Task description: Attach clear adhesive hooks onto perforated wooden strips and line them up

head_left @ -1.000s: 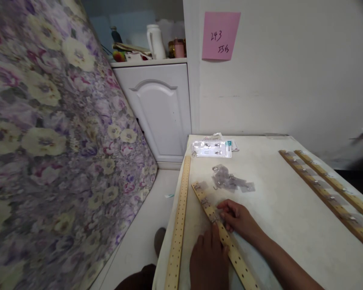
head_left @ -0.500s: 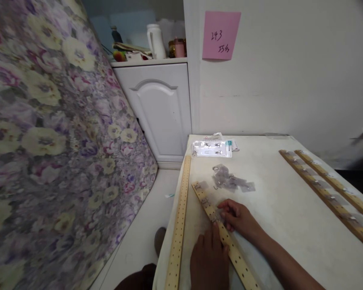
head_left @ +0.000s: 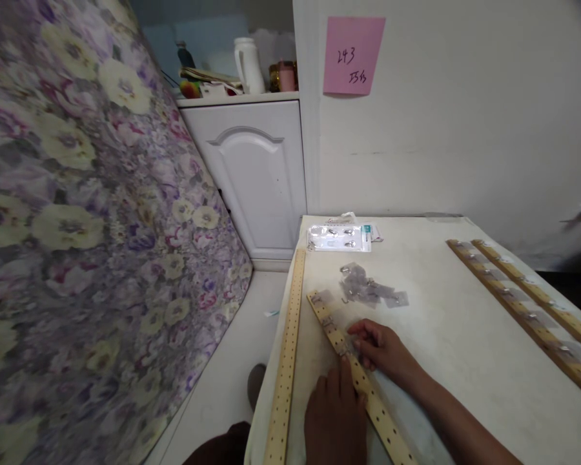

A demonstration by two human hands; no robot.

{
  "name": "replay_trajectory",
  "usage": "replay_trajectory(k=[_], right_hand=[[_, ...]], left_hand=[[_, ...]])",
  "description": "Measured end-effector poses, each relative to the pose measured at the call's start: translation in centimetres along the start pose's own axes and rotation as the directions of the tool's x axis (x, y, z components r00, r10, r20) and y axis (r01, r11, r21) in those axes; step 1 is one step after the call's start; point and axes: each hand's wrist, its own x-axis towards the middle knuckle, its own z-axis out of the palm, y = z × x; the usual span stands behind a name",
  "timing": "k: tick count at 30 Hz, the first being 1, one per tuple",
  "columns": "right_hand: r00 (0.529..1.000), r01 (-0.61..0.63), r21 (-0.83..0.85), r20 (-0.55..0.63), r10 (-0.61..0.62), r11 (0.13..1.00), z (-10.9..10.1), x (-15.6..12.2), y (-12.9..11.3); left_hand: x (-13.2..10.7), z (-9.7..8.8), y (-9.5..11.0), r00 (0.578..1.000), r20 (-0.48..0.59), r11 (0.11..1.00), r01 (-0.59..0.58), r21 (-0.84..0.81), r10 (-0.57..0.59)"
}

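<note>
Pressing a holed wooden strip onto the desk with the left hand, can't tell that grip open from closed. Curling the right hand by the strip's edge near a clear hook, can't make out anything pinched. Got loose hooks farther up, plus 2 hook-lined strips off right.

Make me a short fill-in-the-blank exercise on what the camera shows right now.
1. The left hand rests on a wooden strip dotted with small round ____.
2. Of the two hands, the ____ one is nearer the pile of loose hooks.
3. On the far right of the table lie ____ hook-bearing strips.
4. The pink note on the wall shows the number ____.

Missing words: holes; right; two; 243.
</note>
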Motion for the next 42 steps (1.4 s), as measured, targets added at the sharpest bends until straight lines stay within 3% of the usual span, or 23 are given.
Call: replay_trajectory(k=[19,28,32,36,42], right_hand=[[1.000,0.015,-0.030,-0.001,-0.015,0.999,0.1,-0.1,-0.1],[0.979,0.141,-0.348,-0.091,-0.183,0.927,0.5,-0.2,-0.6],[0.984,0.111,-0.304,-0.103,-0.149,0.946,0.8,0.1,-0.7],[0.985,0.094,-0.261,-0.113,-0.127,0.961,1.0,0.3,-0.4],[0.977,0.118,-0.265,-0.143,-0.160,0.957,1.0,0.1,-0.4]], left_hand=[[-0.1,0.8,-0.1,0.997,-0.072,0.999,-0.016,0.032,0.018],[0.4,-0.4,-0.1,1.000,-0.017,0.999,-0.022,0.038,0.023],[0.6,-2.2,0.0,0.996,0.082,0.999,-0.032,-0.012,0.033],[0.6,-3.2,0.1,0.994,0.108,0.999,-0.024,-0.028,0.027],[0.4,-2.0,-0.1,0.998,0.060,0.999,-0.004,-0.050,0.007]])
